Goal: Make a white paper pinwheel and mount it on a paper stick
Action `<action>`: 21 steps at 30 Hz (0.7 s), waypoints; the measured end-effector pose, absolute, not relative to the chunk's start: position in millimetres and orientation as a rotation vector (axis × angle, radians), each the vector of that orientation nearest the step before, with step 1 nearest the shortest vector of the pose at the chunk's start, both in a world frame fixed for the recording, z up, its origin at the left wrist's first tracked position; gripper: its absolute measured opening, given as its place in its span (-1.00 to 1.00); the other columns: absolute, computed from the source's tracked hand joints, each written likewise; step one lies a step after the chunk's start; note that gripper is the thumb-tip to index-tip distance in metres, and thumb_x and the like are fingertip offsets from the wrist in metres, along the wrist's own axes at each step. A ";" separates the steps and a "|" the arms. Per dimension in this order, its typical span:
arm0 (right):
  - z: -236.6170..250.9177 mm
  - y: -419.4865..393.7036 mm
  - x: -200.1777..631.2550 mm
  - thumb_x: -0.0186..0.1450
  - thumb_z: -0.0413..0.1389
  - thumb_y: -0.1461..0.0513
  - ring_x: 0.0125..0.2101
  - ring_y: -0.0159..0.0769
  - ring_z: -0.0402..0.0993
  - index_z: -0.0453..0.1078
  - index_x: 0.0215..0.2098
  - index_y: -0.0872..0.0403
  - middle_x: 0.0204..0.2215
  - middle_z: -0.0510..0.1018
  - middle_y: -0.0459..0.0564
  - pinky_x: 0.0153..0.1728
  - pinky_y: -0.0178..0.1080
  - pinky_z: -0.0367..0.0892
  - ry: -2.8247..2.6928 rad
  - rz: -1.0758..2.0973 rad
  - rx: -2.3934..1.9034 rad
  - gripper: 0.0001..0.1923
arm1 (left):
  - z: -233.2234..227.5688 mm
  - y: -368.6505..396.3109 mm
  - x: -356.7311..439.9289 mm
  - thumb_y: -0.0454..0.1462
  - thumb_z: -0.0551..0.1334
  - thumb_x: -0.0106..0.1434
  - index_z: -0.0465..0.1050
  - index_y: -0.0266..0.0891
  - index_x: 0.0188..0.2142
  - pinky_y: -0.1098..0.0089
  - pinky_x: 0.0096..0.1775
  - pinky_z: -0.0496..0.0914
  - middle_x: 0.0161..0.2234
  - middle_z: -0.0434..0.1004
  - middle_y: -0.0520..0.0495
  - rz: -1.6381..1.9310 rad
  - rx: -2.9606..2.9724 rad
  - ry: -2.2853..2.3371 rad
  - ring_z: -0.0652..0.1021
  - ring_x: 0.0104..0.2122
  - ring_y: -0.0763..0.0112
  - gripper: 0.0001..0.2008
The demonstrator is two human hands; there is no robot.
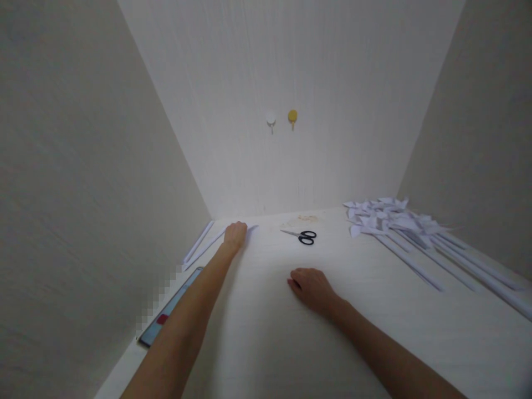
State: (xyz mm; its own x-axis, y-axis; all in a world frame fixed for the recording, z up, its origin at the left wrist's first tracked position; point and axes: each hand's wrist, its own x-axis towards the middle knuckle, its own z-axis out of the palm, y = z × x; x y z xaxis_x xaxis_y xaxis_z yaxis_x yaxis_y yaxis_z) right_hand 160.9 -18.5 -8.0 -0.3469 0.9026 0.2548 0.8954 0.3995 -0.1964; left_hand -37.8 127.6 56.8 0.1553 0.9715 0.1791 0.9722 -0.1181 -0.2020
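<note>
My left hand (236, 234) is at the far left of the white tabletop, its fingers curled down over a piece of white paper (252, 228). A corner of that paper sticks out to the right of the knuckles; the fingertips are hidden. Beside it on the left lie thin white paper sticks (198, 242), one reaching up to the hand. My right hand (313, 288) rests on the table near the middle with fingers loosely curled, and nothing shows in it. Scissors with black handles (306, 238) lie beyond the right hand, blades pointing left.
A pile of folded white paper shapes (382, 216) on long paper sticks (415, 263) lies at the right. A phone (166, 316) with a lit screen lies by the left wall, partly behind my forearm. White (271, 118) and yellow (292, 116) hooks are on the back wall.
</note>
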 end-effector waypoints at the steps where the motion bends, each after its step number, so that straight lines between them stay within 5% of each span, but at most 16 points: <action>1: -8.3 -18.4 161.1 0.23 -0.13 0.24 -0.46 -0.33 0.40 0.33 -0.51 0.10 -0.49 0.49 -0.01 -0.46 -0.33 0.11 -2.327 0.042 -1.562 -0.74 | 65.5 126.1 -38.4 -0.39 -0.01 0.19 0.41 -0.44 -0.27 0.23 -0.22 0.31 -0.27 0.43 -0.35 -0.051 -2.150 -1.866 0.45 -0.21 0.18 -0.75; 7: -13.2 -12.3 166.3 0.18 -0.06 0.22 -0.52 -0.36 0.33 0.27 -0.58 0.10 -0.57 0.45 -0.03 -0.50 -0.33 0.10 -2.146 0.197 -1.548 -0.78 | 112.6 100.0 -32.1 -0.19 0.01 0.17 0.48 -0.29 -0.31 0.33 -0.32 0.30 -0.35 0.50 -0.24 -0.414 -2.114 -1.773 0.48 -0.30 0.22 -0.69; 9: -14.5 -6.9 168.9 0.16 -0.03 0.19 -0.57 -0.39 0.29 0.24 -0.60 0.09 -0.62 0.41 -0.07 -0.53 -0.35 0.12 -1.954 0.435 -1.445 -0.79 | 112.1 82.2 -23.4 -0.15 0.14 0.06 0.49 -0.31 -0.49 0.42 -0.43 0.28 -0.53 0.49 -0.13 -0.936 -2.274 -1.794 0.47 -0.46 0.34 -0.74; 12: -14.7 1.9 171.5 0.11 0.00 0.11 -0.58 -0.40 0.29 0.21 -0.49 0.09 -0.59 0.39 -0.09 -0.59 -0.37 0.16 -1.576 0.799 -1.191 -0.80 | 90.9 51.5 -7.5 -0.16 0.24 -0.09 0.37 -0.32 -0.69 0.49 -0.57 0.22 -0.74 0.32 0.03 -1.551 -2.480 -2.070 0.35 -0.66 0.51 -0.75; 16: -14.1 8.0 172.5 0.04 0.04 0.02 -0.53 -0.37 0.33 0.21 -0.30 0.08 -0.48 0.42 -0.05 -0.61 -0.37 0.20 -1.256 1.051 -0.982 -0.64 | 44.4 20.6 7.0 -0.13 0.31 -0.23 0.20 -0.30 -0.77 0.49 -0.55 0.27 -0.77 0.13 0.14 -2.153 -2.579 -2.302 0.26 -0.69 0.61 -0.65; 21: -18.3 5.7 173.4 0.05 0.05 0.02 -0.61 -0.41 0.26 0.25 -0.53 0.11 -0.62 0.35 -0.11 -0.58 -0.35 0.19 -1.254 1.107 -0.999 -0.70 | 4.8 10.2 8.2 -0.12 0.31 -0.22 0.10 -0.28 -0.78 0.53 -0.59 0.22 -0.76 0.03 0.18 -2.274 -2.488 -2.393 0.17 -0.70 0.65 -0.59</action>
State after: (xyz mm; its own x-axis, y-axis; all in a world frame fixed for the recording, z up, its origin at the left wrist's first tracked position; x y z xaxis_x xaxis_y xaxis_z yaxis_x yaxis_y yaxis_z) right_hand 173.4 5.7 -18.3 -0.0090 0.9798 0.1998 -0.0761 0.1985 -0.9771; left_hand 8.2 10.2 4.8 0.0132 0.9995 0.0275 0.0785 -0.0285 0.9965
